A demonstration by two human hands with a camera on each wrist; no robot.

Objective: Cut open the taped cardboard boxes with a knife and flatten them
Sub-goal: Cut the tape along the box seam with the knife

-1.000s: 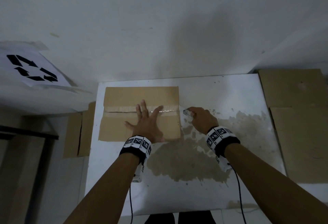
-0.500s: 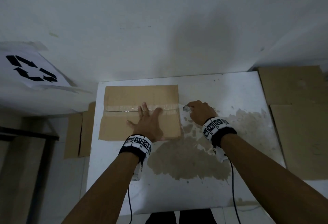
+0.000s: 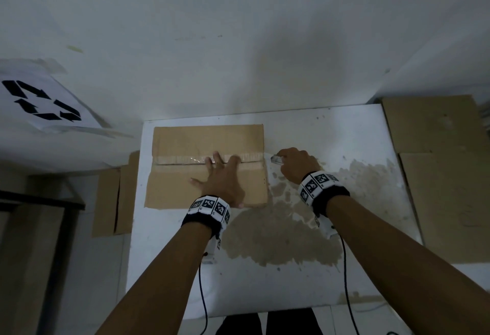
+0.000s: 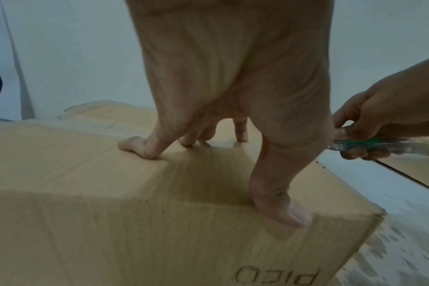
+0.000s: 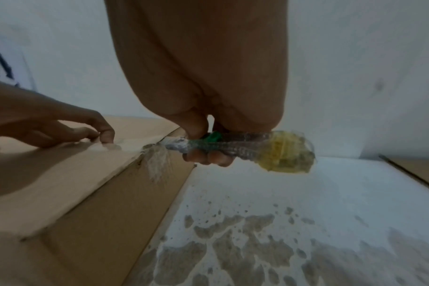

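A brown cardboard box (image 3: 185, 146) stands on the white table (image 3: 331, 133), its top seam covered by clear tape (image 3: 183, 160). My left hand (image 3: 221, 175) presses flat on the box top with spread fingers (image 4: 137, 147) beside the seam. My right hand (image 3: 295, 165) grips a clear-handled knife (image 5: 235, 148) with a green slider. The knife (image 3: 275, 160) points left, its tip at the box's right end where the tape (image 5: 157, 162) folds over the edge. The blade itself is too blurred to make out.
Flat cardboard sheets (image 3: 445, 165) lie to the right of the table, and more cardboard (image 3: 114, 196) leans at its left. A brown worn patch (image 3: 281, 231) covers the tabletop in front. A recycling sign (image 3: 39, 101) hangs on the wall at left.
My right hand with the knife has moved slightly up and left, closer to the box's right end at the tape seam. The left hand has stayed pressed on the box.
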